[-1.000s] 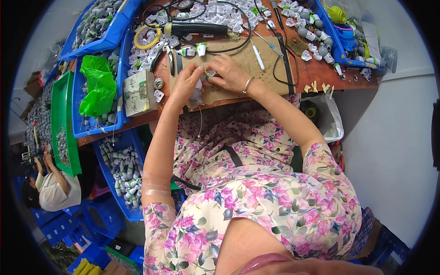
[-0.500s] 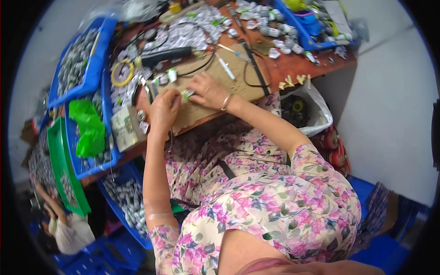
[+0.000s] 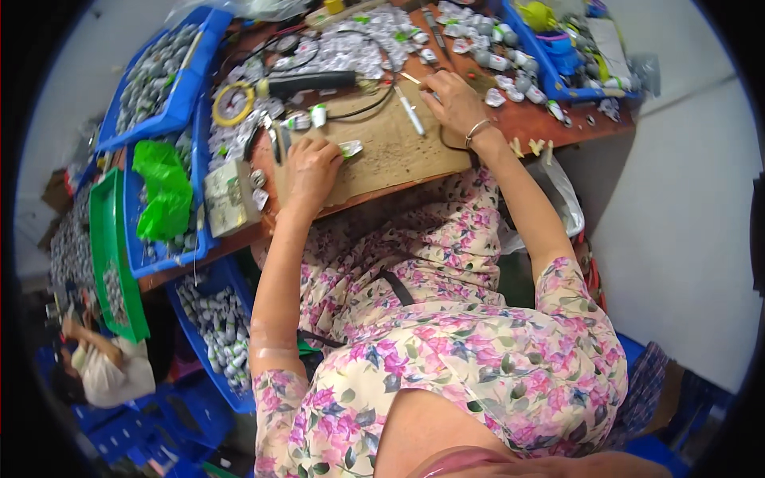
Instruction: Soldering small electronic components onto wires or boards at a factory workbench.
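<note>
My left hand (image 3: 312,171) rests on a worn brown board (image 3: 374,171), fingers bent and closed at the edge of a small white-and-green piece (image 3: 351,148). The thumb is hidden beneath the hand. At the board's far right, my right hand (image 3: 456,103) has its fingers curled over a thin stick-like tool (image 3: 410,78), whose pale tip sticks out to the left. The rest of that tool is covered by the hand. Between the hands lies a white marker pen (image 3: 409,111). Beyond my left hand stands a small white-and-green cylinder (image 3: 319,115).
Blue trays (image 3: 151,119) of grey parts line the left, one with a green plastic bag (image 3: 162,187). Yellow tape (image 3: 233,103), a black-handled tool (image 3: 311,82) and white pieces (image 3: 358,44) cover the far table. Another blue tray (image 3: 550,88) stands far right. A person (image 3: 115,370) sits lower left.
My right hand has left the small piece and moved right and away, onto the thin tool. My left hand stays by the piece, now lower on the board. The view has shifted slightly.
</note>
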A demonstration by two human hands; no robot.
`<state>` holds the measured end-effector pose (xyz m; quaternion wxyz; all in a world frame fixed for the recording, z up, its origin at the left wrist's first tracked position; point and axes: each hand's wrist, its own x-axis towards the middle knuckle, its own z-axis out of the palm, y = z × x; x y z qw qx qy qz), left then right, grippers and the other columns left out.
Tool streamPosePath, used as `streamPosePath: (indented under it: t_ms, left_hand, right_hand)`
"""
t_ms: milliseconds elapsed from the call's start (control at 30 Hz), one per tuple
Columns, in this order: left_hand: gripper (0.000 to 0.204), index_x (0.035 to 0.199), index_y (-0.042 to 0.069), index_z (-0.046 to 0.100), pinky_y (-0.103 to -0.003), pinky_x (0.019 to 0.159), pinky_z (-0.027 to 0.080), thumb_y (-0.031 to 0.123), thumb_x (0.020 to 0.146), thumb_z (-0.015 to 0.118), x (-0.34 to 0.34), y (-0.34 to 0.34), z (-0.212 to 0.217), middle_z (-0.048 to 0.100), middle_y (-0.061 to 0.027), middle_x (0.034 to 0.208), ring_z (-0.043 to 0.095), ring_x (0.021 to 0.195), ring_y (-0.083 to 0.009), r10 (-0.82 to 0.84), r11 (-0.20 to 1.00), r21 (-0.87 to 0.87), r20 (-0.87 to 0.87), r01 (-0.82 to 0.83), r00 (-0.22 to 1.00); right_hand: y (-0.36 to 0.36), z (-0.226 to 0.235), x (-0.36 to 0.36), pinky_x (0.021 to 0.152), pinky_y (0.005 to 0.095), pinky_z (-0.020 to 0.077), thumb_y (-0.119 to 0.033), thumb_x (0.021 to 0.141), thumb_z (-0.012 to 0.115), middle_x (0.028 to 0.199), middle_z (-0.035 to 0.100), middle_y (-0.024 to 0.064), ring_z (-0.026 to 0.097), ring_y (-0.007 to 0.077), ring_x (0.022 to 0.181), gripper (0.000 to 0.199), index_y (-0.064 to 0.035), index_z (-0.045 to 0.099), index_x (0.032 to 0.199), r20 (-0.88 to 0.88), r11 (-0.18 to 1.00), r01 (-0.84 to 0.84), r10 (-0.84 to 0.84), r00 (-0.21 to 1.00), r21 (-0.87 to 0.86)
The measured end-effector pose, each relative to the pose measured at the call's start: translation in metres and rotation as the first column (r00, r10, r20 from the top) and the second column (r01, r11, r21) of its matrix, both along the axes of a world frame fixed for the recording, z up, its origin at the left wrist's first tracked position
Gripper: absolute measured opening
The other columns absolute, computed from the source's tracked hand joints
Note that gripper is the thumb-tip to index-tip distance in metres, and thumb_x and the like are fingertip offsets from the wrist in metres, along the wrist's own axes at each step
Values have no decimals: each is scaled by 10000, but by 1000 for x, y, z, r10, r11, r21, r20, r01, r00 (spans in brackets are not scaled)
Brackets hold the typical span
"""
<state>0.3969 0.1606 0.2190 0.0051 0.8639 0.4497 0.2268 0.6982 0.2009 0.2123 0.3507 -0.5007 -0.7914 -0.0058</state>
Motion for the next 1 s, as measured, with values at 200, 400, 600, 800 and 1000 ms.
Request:
streamPosePath:
  t_ms: [200, 400, 600, 800, 1000]
  left_hand:
    - [71, 808, 103, 652, -403, 820, 420, 170, 787, 660, -3, -8, -6, 618, -45, 830, 570, 871, -270, 24, 999, 23, 26, -24, 999]
    - [73, 833, 102, 647, -406, 814, 425, 149, 780, 664, 0, -13, -19, 615, -55, 855, 573, 868, -273, 50, 994, 93, 38, -53, 998]
    - [243, 1001, 46, 656, -472, 895, 410, 161, 787, 661, -7, -20, -23, 639, -126, 1065, 558, 1041, -341, -20, 988, 153, 41, 13, 999]
    - [314, 1064, 18, 629, -476, 936, 407, 130, 771, 647, -5, -27, -34, 606, -156, 1106, 527, 1089, -352, -41, 967, 252, 268, -29, 963]
    - [274, 931, 30, 662, -499, 973, 372, 147, 689, 604, -2, -25, -40, 632, -118, 1012, 541, 1085, -294, -89, 900, 435, 250, -30, 964]
  right_hand:
    - [-6, 16, -46, 790, 410, 489, -245, 837, 666, 1014, 592, 127, 594, 323, 895, 271, -76, 587, 1034, 119, 991, 84, -71, 990, -106]
    - [17, 34, -121, 794, 406, 495, -244, 829, 642, 931, 609, 123, 601, 315, 901, 253, -81, 599, 1018, 36, 948, -306, 310, 950, -89]
    - [32, 27, -233, 833, 466, 500, -347, 856, 587, 1052, 657, 172, 622, 360, 999, 375, -74, 560, 1112, 188, 839, -247, 376, 908, -486]
    - [55, 8, -270, 822, 498, 498, -389, 860, 572, 1024, 654, 255, 636, 420, 945, 482, -25, 497, 1166, 212, 825, -74, 229, 950, -561]
    - [78, -13, -264, 573, 364, 515, -290, 768, 725, 871, 660, 156, 653, 233, 712, 444, 18, 572, 1049, -187, 761, -208, 116, 976, -615]
